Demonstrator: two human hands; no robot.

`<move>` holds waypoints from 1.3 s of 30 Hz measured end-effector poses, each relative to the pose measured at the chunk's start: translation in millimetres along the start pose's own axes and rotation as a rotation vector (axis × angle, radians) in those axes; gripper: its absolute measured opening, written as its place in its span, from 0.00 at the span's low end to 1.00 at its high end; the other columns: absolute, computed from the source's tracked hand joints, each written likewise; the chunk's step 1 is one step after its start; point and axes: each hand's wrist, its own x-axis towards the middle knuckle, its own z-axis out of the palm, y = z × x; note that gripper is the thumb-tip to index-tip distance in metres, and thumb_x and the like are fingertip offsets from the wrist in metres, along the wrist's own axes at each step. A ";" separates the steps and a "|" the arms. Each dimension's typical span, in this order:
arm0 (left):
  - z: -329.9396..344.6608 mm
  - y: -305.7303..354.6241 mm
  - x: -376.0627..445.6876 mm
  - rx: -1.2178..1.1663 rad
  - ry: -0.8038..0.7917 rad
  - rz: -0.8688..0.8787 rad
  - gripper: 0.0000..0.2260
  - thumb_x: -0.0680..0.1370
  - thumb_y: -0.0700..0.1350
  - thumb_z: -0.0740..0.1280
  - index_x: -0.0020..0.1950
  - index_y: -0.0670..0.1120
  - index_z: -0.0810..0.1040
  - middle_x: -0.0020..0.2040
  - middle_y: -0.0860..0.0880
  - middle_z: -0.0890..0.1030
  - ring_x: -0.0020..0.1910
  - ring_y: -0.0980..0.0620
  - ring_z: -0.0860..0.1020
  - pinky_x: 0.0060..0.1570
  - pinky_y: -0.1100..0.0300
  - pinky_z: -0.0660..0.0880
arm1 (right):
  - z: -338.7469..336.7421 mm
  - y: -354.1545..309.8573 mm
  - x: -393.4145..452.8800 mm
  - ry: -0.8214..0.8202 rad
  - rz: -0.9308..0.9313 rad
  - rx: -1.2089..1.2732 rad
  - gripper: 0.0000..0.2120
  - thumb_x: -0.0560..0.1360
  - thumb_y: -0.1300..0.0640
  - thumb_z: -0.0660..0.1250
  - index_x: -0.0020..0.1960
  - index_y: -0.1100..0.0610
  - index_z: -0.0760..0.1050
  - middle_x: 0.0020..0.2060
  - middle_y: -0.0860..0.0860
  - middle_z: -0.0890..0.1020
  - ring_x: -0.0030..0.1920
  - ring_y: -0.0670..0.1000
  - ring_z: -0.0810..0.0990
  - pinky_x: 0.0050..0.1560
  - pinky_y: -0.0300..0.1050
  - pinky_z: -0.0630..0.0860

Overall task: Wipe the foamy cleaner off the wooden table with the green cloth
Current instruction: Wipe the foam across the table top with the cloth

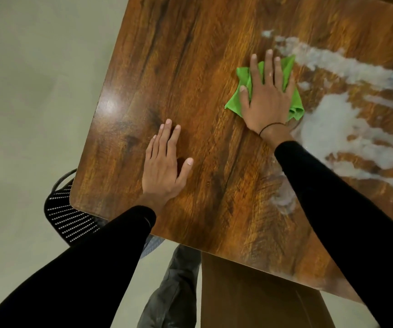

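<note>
- A black perforated chair (66, 218) shows below the table's near left corner, just left of the left forearm and partly under the table edge.
- The left hand (164, 166) lies palm-down on bare wood, fingers straight and slightly spread, thumb out to the side; it holds nothing.
- The wooden table (190, 67) is dry and glossy around the left hand and in the strip between the two hands.
- The right hand (267, 95) presses flat on the green cloth (241, 100), fingers straight and splayed, not curled round it.
- The cloth is crumpled under that palm, its edges sticking out on both sides.
- The foamy cleaner (328, 129) lies in white streaks and patches just right of the right hand, with another smear beside the right forearm.
</note>
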 end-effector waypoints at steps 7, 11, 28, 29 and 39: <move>-0.4 -0.1 0.2 -0.001 0.025 0.019 0.33 0.88 0.61 0.50 0.89 0.44 0.57 0.90 0.44 0.57 0.89 0.46 0.55 0.87 0.42 0.53 | 10.5 -55.1 -110.5 -0.113 -0.285 -0.026 0.35 0.89 0.40 0.49 0.91 0.51 0.44 0.90 0.58 0.45 0.90 0.60 0.44 0.87 0.69 0.46; -1.2 -0.8 -0.5 -0.013 0.026 0.030 0.31 0.88 0.59 0.51 0.89 0.44 0.58 0.90 0.44 0.57 0.89 0.46 0.55 0.86 0.42 0.53 | 15.7 -48.2 -198.0 -0.238 -0.542 -0.057 0.35 0.90 0.38 0.50 0.91 0.50 0.44 0.90 0.58 0.43 0.90 0.60 0.42 0.87 0.69 0.44; -5.1 3.0 -7.0 0.015 0.047 0.068 0.28 0.89 0.58 0.52 0.87 0.46 0.62 0.89 0.43 0.58 0.89 0.43 0.56 0.86 0.45 0.51 | 25.3 -27.6 -275.4 -0.257 -0.552 -0.061 0.35 0.89 0.37 0.50 0.91 0.48 0.44 0.90 0.58 0.41 0.90 0.60 0.41 0.86 0.71 0.43; -5.0 3.3 -7.1 0.015 0.045 0.067 0.28 0.89 0.58 0.52 0.87 0.46 0.62 0.89 0.43 0.58 0.89 0.43 0.56 0.86 0.45 0.51 | 26.3 -14.9 -292.6 -0.273 -0.574 -0.060 0.36 0.89 0.37 0.51 0.91 0.48 0.44 0.90 0.57 0.42 0.90 0.60 0.42 0.86 0.72 0.43; -6.3 10.1 -9.8 0.059 0.020 0.110 0.28 0.89 0.57 0.52 0.87 0.46 0.62 0.89 0.43 0.56 0.89 0.43 0.54 0.87 0.46 0.47 | 5.4 105.1 -250.1 -0.210 -0.284 -0.147 0.35 0.88 0.34 0.48 0.91 0.45 0.47 0.90 0.56 0.46 0.90 0.59 0.47 0.85 0.76 0.46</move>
